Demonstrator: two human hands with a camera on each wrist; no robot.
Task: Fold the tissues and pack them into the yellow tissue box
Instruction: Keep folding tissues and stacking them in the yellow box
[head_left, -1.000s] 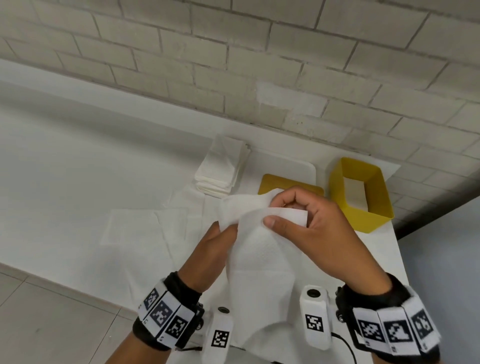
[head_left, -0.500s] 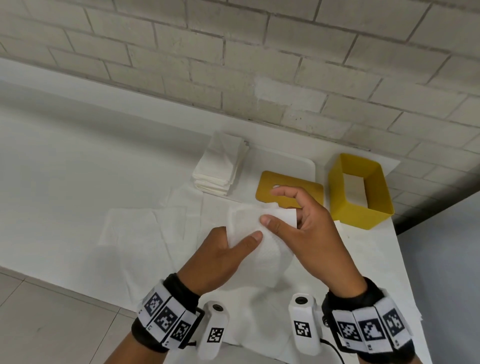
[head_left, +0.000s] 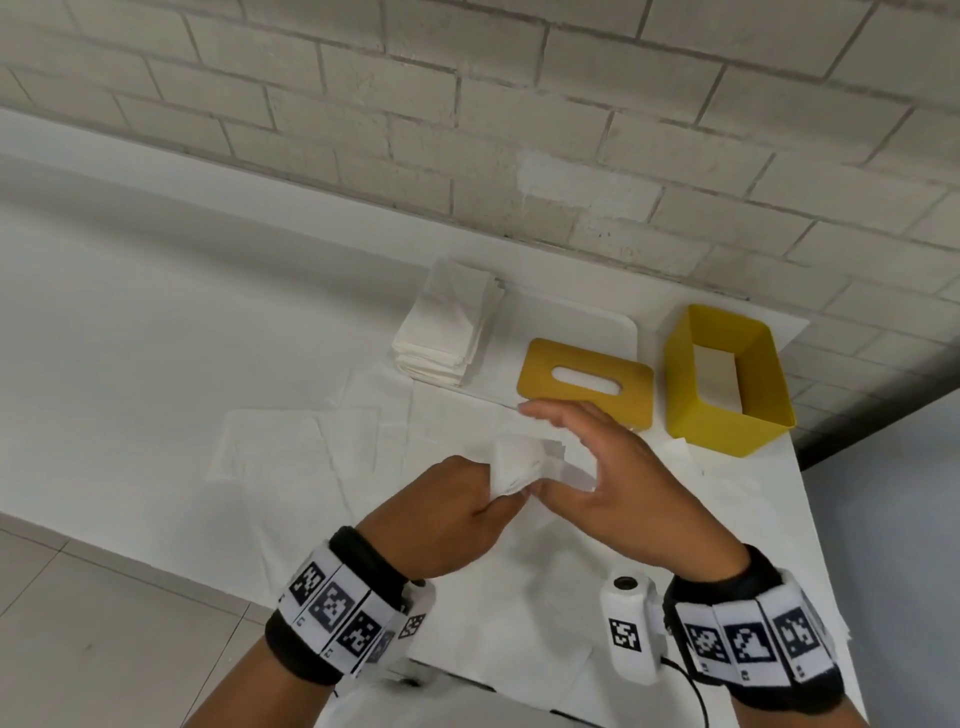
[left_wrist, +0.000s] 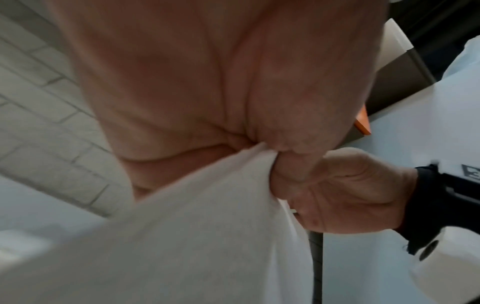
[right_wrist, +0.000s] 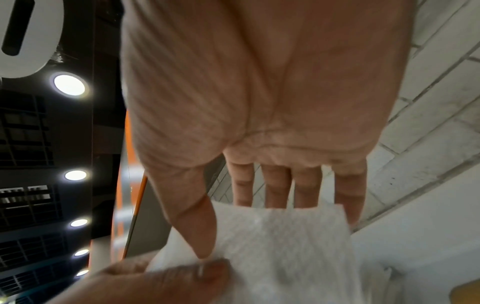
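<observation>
softly now: thin tissue mid-fold

held in front of the yellow box (head_left: 727, 384), near its lid (head_left: 586, 382). tissue (head_left: 514, 465) pinched by left hand (head_left: 447, 514); right hand (head_left: 618, 483) spread open, thumb touching. likely light, limp, tearable; best gripped at edges.

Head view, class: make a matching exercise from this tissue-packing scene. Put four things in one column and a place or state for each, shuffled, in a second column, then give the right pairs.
Things
1. open yellow plastic tissue box
2. flat yellow lid with an oval slot
3. stack of folded white tissues
4. white tissue being folded

Places or states
A. held in the grip of the left hand, by the right hand
B. far right, near the brick wall
C. lying flat between stack and box
D. left of the lid

Pairs: 1-B, 2-C, 3-D, 4-A
</observation>
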